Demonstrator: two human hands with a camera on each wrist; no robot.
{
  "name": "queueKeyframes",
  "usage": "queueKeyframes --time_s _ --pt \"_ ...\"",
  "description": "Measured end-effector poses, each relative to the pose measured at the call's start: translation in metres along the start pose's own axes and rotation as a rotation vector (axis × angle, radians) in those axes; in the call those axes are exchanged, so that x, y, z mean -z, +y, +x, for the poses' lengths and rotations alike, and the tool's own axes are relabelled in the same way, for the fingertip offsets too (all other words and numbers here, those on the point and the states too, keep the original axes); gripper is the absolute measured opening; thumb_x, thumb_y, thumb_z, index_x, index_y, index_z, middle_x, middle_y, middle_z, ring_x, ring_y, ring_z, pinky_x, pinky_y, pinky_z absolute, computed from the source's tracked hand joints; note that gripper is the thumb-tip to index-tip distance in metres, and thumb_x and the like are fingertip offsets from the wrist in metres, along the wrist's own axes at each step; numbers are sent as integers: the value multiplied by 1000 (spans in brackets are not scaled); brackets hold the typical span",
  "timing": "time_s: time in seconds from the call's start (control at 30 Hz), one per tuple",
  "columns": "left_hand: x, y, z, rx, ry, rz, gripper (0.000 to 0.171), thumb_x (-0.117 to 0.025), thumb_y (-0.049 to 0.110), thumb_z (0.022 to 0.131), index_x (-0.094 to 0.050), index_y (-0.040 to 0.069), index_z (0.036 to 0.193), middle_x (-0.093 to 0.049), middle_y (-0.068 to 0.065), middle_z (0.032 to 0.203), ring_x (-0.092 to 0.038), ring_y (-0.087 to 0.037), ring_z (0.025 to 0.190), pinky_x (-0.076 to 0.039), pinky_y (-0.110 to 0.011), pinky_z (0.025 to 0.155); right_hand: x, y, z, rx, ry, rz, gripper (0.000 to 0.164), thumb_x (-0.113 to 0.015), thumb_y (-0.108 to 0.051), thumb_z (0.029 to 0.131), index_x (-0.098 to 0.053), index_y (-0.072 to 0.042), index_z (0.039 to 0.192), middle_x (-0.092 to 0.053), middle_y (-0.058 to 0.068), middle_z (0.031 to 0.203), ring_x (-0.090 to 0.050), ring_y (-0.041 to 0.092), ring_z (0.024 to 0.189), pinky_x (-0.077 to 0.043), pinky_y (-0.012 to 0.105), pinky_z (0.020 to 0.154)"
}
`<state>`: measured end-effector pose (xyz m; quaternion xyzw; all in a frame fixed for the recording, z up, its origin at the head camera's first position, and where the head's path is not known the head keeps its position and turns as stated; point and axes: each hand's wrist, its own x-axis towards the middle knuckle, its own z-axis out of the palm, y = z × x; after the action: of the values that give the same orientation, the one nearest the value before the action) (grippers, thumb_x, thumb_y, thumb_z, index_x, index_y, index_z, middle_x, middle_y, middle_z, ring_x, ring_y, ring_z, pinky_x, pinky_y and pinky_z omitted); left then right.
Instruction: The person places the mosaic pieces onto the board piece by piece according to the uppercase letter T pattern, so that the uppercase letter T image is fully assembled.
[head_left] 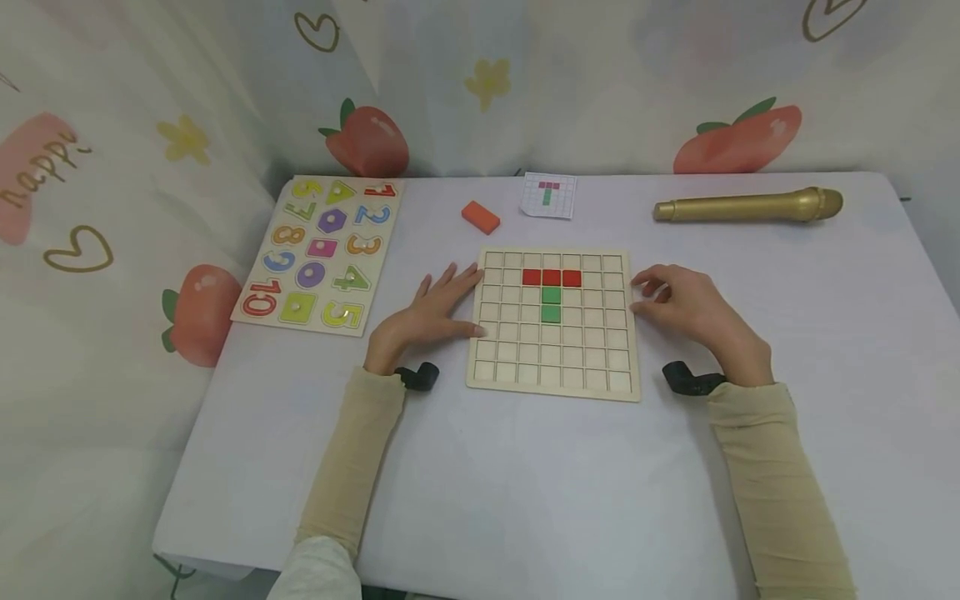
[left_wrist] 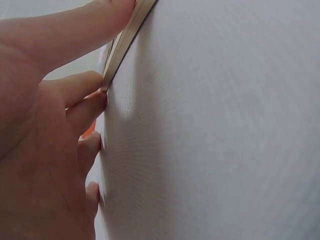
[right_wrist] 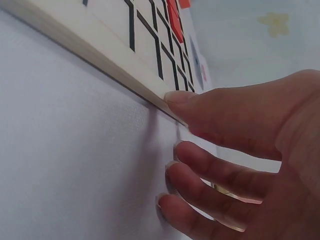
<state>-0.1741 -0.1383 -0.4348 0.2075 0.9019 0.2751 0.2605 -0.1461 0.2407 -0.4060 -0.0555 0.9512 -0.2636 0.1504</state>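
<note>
A square wooden grid board (head_left: 509,377) lies on the table between both hands. Three red squares (head_left: 551,277) form a row near its top, with two green squares (head_left: 551,313) in a column beneath the middle one. At the board's left edge, my left hand (head_left: 427,321) has its fingers spread, thumb and index finger touching the wood. My right hand (head_left: 690,307) is at the opposite edge; in the right wrist view its thumb (right_wrist: 200,107) rests against the board's side, while the other fingers hang loosely bent below.
Behind the board lie an orange block (head_left: 481,217) and a small card (head_left: 562,204) printed with a red-and-green T on a grid. A number-and-shape puzzle board (head_left: 300,268) is at the left, a gold microphone (head_left: 742,207) at the back right. Printed fabric hangs behind the table.
</note>
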Motion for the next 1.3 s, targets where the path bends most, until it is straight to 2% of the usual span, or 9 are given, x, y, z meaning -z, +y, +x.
queueKeyframes --time_s 0.37,0.77,1.0,1.3 --pt "0 -1 1 -5 -2 5 96 -72 45 94 -14 23 167 -5 5 175 11 -18 161 16 -45 129 -2 2 2 -2 -6 1 30 -63 -18 100 -65 6 118 -65 25 109 -60 40 102 -50 53 86" --pt "-1 -3 2 -8 2 -10 96 -73 45 92 -16 24 167 -6 6 175 10 -18 161 16 -45 129 7 6 -5 -22 -72 -3 32 -65 -22 98 -65 2 120 -64 23 111 -59 40 109 -49 54 91" --pt "-1 -1 -1 -11 4 -8 96 -73 44 93 -16 22 167 -6 5 175 10 -20 161 16 -46 129 9 13 -5 2 -62 -15 32 -71 -20 94 -66 1 117 -66 20 104 -60 36 99 -47 42 79" --pt "0 -2 1 -14 3 -6 96 -73 43 93 -15 22 167 -6 4 175 10 -20 161 16 -46 129 11 15 -6 -4 -15 -18 31 -69 -20 95 -66 2 117 -66 22 106 -60 40 103 -48 49 85"
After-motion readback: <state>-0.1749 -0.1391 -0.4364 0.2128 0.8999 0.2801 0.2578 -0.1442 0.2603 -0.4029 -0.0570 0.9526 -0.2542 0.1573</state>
